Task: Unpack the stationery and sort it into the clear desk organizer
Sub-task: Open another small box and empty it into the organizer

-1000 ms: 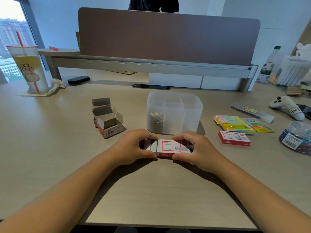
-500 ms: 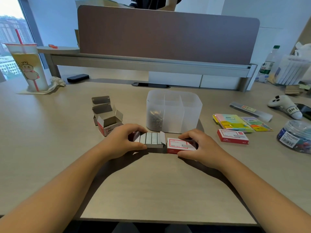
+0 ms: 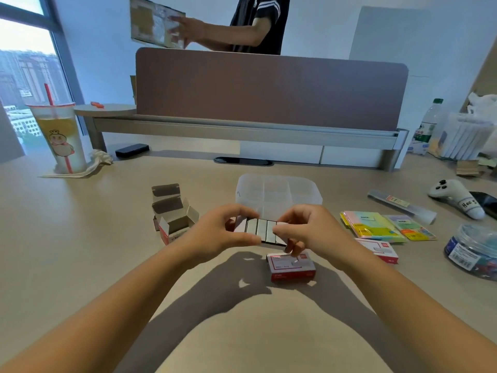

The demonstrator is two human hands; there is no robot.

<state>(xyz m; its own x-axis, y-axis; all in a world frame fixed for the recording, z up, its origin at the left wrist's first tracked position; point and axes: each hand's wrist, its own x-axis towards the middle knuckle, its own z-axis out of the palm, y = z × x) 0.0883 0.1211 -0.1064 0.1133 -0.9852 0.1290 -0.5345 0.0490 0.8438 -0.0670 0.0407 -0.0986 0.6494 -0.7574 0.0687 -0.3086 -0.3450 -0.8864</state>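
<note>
The bench [image 3: 80, 265] is spread with stationery, and the clear desk organizer [image 3: 279, 193] is seen standing at its middle, just behind the hands. An inner tray of staples [image 3: 262, 230] is held up above the bench, gripped at one end by the left hand [image 3: 220, 232] and pinched at the other by the right hand [image 3: 309, 232]. The red staple box sleeve [image 3: 291, 267] is left lying below them, near a second red staple box [image 3: 382, 249].

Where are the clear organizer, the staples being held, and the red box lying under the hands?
clear organizer [image 3: 295, 188]: head view, bare back rim.
staples [image 3: 262, 227]: head view, top of the block.
red box [image 3: 289, 265]: head view, printed top face.
</note>
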